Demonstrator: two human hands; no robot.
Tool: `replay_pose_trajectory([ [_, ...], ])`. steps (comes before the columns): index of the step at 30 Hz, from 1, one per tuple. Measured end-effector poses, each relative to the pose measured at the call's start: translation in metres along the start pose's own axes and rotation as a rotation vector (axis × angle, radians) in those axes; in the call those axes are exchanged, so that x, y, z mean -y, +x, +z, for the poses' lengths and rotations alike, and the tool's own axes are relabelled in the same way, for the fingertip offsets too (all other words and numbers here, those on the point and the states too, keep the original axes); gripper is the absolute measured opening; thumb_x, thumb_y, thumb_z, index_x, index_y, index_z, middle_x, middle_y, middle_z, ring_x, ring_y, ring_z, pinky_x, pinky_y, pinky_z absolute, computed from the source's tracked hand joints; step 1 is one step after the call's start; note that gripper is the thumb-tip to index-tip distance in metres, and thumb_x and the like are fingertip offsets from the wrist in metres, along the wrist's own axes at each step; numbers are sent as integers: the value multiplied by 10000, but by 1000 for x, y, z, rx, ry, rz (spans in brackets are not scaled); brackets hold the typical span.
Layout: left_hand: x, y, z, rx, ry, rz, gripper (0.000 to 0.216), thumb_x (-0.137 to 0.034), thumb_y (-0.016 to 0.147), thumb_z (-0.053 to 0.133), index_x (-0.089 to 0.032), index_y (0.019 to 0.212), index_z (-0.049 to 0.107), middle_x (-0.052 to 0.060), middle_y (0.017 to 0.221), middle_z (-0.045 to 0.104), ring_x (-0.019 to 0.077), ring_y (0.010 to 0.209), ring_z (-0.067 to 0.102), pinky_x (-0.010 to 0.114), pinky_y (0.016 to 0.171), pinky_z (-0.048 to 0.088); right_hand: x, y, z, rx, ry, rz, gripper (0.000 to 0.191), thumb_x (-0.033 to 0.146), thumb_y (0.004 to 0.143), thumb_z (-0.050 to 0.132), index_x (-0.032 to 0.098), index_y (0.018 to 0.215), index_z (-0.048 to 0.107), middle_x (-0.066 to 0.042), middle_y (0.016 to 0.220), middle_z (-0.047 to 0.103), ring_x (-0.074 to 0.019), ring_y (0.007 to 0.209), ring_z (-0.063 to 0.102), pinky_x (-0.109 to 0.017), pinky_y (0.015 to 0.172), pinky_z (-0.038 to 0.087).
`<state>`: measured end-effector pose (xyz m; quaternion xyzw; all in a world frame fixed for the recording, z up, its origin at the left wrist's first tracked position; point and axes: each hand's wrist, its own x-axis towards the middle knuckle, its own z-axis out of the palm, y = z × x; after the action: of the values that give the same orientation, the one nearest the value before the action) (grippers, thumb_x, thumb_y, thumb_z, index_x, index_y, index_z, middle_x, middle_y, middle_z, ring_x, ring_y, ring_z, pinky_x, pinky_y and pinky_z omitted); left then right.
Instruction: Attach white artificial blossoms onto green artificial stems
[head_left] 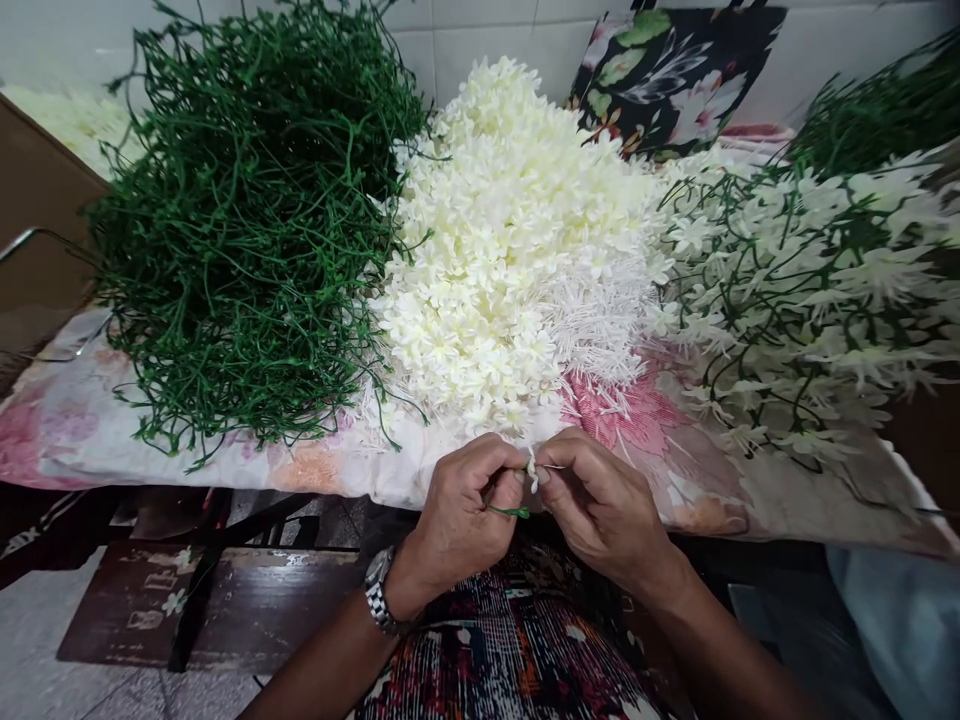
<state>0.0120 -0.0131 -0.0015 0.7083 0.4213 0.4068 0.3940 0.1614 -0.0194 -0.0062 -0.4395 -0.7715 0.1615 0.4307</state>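
Observation:
My left hand (476, 500) pinches a green artificial flower stem (510, 512), whose end pokes out below the fingers. A small white artificial flower (533, 470) sits between the fingertips of both hands, seen edge-on and partly covered. The right hand (600, 490) is closed, thumb and forefinger pinching the flower, with a thin white strand showing by the forefinger. Just beyond the hands lies a heap of cream-white artificial flower heads (487, 270). White thread-like stamens (600, 320) are piled against its right side.
A big tangle of green stems (255, 230) fills the table's left side. Assembled white flowers on stems (810, 300) lie at the right. A floral cloth (247, 465) covers the table. Behind stands a black flower-print bag (675, 80). A brown wooden bench (262, 610) is below left.

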Motion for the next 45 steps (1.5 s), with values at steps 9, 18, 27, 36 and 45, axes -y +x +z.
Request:
replay_pose_trajectory([
  [9,-5,-6,-12,-129,-71,-13,206,-165,915,381,-196,934,584,34,878,575,138,851,530,256,771,417,4,-5,-18,29,-102,-28,132,82,816,511,168,890,578,-53,787,592,-146,726,573,-264,640,482],
  [18,-16,3,-22,20,-260,-262,211,-231,872,402,-161,797,586,1,660,532,102,580,461,214,545,386,18,12,-33,1,6,-26,131,105,827,495,171,894,586,-31,775,599,-126,713,583,-235,621,476],
  [27,-30,6,-13,248,-220,-251,146,-145,764,441,-179,622,458,-13,611,481,126,602,446,221,521,363,41,28,-28,139,108,-301,121,87,832,500,141,885,595,-54,782,602,-138,726,530,-258,643,458],
  [36,-28,1,-7,114,-88,-242,153,-182,828,429,-177,781,575,-17,651,567,121,608,507,207,574,408,27,18,-22,125,-38,-126,223,111,881,396,127,743,570,-41,642,520,-138,626,468,-258,561,411],
  [45,-15,10,-19,-122,-154,-377,200,-281,796,499,-168,652,580,-5,565,558,114,525,496,205,507,389,-29,15,-56,-23,-318,-41,143,83,861,462,137,831,591,-50,732,595,-131,687,541,-248,621,438],
])
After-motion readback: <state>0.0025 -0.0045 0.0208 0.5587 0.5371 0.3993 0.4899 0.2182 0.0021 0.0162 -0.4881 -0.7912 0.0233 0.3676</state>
